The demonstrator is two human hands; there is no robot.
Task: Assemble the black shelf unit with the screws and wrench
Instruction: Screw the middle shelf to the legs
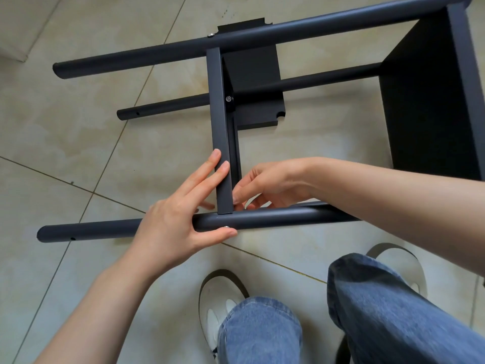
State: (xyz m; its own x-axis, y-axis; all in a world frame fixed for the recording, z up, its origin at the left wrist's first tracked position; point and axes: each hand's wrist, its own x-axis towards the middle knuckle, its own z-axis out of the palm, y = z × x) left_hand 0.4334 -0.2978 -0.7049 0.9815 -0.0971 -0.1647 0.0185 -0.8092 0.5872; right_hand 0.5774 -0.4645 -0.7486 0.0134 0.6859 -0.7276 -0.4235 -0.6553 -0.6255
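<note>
The black shelf unit lies on its side on the tiled floor, its shelf panel [430, 101] upright at the right. A flat crossbar [219, 106] runs from the far tube [157, 52] down to the near tube [275, 218]. My left hand [170, 227] straddles that near joint. Its straight fingers lie along the crossbar and its thumb presses by a silver screw head [225, 227] on the near tube. My right hand [273, 182] reaches in from the right with curled fingertips at the crossbar's lower end. What they pinch is hidden. No wrench is in view.
A middle tube [162, 106] crosses behind the crossbar, where another screw [228, 98] sits. A loose black board [252, 72] lies flat on the floor under the frame. My jeans-clad legs [380, 311] and white shoes [217, 292] stand just in front of the near tube.
</note>
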